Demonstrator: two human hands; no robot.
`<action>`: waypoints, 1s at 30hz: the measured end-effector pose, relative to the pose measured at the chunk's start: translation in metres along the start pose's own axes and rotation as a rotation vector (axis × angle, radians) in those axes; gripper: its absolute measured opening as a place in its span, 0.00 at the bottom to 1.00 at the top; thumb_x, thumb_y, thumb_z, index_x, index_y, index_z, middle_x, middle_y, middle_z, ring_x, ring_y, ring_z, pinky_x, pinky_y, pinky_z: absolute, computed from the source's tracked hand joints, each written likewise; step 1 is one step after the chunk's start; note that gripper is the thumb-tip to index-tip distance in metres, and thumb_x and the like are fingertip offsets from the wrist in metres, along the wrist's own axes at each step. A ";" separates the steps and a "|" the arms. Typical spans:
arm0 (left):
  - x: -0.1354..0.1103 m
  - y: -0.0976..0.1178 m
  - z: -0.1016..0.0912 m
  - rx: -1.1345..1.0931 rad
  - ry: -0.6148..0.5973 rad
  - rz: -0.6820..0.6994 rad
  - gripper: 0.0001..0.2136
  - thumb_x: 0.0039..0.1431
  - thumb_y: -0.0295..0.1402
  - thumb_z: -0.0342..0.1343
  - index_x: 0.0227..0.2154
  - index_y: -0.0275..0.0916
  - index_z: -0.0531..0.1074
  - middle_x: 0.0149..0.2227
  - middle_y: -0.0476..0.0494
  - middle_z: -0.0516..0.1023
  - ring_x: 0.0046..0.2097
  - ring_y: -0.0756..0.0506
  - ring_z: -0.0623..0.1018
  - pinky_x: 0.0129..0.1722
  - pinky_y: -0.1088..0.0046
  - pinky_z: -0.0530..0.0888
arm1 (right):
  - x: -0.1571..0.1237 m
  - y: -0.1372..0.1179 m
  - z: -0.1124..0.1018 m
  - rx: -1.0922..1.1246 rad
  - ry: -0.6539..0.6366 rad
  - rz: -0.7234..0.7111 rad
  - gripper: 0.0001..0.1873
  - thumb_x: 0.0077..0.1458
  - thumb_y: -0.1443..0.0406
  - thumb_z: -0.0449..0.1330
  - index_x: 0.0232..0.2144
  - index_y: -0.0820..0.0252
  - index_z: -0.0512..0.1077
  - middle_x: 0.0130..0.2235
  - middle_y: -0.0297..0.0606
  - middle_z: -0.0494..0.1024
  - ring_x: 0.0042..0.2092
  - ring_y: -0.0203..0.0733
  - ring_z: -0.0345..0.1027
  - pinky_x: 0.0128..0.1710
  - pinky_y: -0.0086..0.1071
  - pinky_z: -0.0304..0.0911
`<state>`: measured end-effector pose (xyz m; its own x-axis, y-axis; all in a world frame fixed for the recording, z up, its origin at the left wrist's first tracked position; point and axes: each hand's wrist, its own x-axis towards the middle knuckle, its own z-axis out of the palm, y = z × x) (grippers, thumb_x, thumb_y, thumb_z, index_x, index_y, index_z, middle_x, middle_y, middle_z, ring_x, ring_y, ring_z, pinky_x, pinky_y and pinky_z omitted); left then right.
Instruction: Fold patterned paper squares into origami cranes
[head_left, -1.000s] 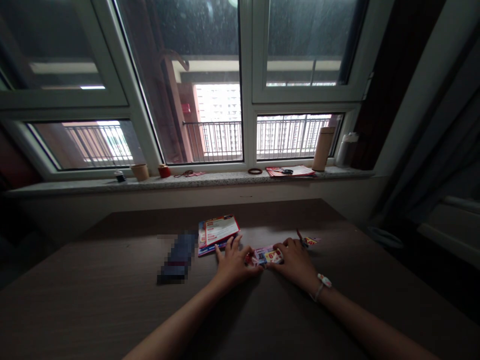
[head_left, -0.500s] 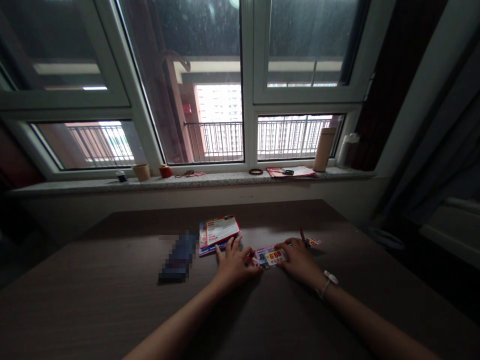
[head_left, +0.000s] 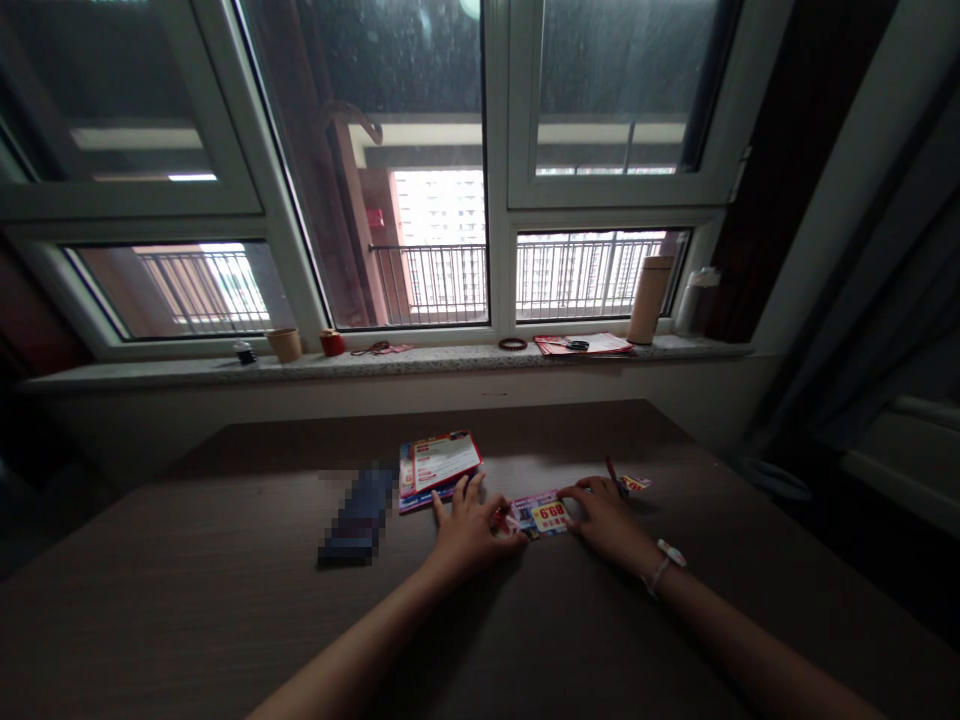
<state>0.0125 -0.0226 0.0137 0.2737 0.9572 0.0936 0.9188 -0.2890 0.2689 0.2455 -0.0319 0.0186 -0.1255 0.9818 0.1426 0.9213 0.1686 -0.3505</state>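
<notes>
On the brown table (head_left: 225,600), my left hand (head_left: 471,525) has its thumb and index finger closed on the left end of a printed paper piece (head_left: 551,515) with a yellow price label. Its other fingers spread against a stack of leaflets (head_left: 442,465). My right hand (head_left: 606,515), wearing a bracelet (head_left: 664,568), is at the paper's right edge with thumb and index apart. Beyond its fingers, a slim red and dark thing (head_left: 613,473) stands up, its kind unclear. A small yellow-printed paper scrap (head_left: 637,482) lies beside it.
A blurred-out dark object (head_left: 358,520) lies left of the leaflets. On the windowsill (head_left: 450,362) stand a paper cup (head_left: 285,345), a red spool-like item (head_left: 331,344), scissors (head_left: 576,345) on papers, a tan flask (head_left: 651,300) and a grey bottle (head_left: 696,302).
My right hand has shifted slightly right, uncovering more of the paper piece's right end. The red and dark thing and the scrap moved right too. My left hand stays in place.
</notes>
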 end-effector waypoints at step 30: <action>-0.007 0.000 0.006 -0.004 0.165 0.170 0.16 0.57 0.50 0.53 0.35 0.44 0.73 0.62 0.42 0.59 0.64 0.36 0.54 0.60 0.37 0.37 | -0.005 -0.016 0.011 -0.076 0.157 -0.175 0.17 0.58 0.60 0.55 0.48 0.53 0.73 0.45 0.43 0.71 0.51 0.48 0.59 0.53 0.38 0.56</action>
<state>0.0124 -0.0296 0.0070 0.3744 0.8798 0.2929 0.8622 -0.4466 0.2392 0.2276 -0.0383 0.0137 -0.2323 0.9116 0.3390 0.9164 0.3219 -0.2379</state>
